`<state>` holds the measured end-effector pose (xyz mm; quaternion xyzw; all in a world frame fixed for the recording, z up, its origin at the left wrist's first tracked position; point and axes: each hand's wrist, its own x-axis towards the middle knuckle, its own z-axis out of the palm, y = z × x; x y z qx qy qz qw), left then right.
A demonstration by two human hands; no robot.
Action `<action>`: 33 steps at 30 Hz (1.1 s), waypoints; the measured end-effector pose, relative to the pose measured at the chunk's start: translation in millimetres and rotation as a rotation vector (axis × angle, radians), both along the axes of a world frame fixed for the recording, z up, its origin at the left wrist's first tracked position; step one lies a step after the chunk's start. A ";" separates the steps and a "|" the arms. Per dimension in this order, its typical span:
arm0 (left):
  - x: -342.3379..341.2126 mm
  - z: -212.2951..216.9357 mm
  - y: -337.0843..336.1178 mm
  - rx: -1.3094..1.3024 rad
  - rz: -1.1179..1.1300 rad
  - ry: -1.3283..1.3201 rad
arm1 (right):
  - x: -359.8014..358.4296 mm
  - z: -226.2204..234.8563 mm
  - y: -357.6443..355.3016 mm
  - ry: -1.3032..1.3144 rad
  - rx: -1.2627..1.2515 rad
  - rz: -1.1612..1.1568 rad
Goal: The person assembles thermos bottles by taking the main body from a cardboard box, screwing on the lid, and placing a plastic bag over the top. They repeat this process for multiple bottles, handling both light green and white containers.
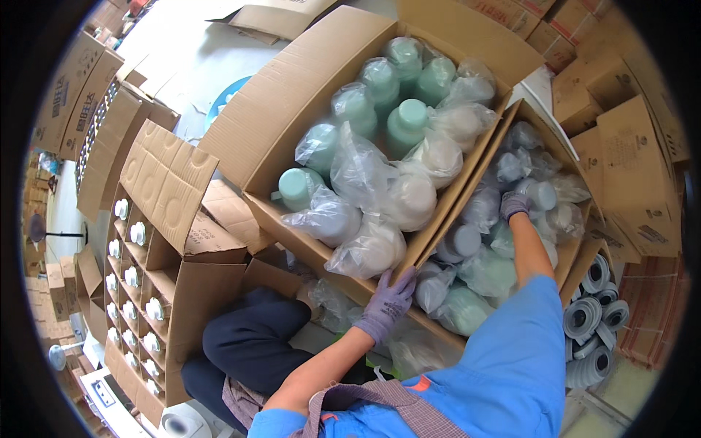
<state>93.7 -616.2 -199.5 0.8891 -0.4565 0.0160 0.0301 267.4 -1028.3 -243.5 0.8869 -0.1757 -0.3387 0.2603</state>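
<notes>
My left hand, in a thin purple glove, holds the near rim of a large open cardboard box, where it meets a second box. The large box holds green bottles and white ones, most wrapped in clear plastic bags. My right hand, also gloved, reaches into the second box with fingers curled at a pale lilac bottle. Its fingertips are partly hidden. Around it lie bagged bottles in lilac, green and white, among them a bagged green bottle.
At left stands a divided carton of white-capped bottles. Grey rolls are stacked at the right, below brown cartons. A blue basin sits behind the large box. Another person's dark-clothed leg is beside my left forearm.
</notes>
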 end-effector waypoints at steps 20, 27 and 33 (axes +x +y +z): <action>-57.0 162.3 280.4 -1.192 0.719 0.502 | -202.3 401.5 366.4 -0.550 0.792 1.237; -243.1 295.1 377.4 -0.987 1.266 0.090 | -199.0 383.2 535.3 0.187 1.878 1.239; -287.2 301.0 375.9 -1.039 0.909 -0.360 | -183.6 235.8 602.3 1.328 2.085 -0.087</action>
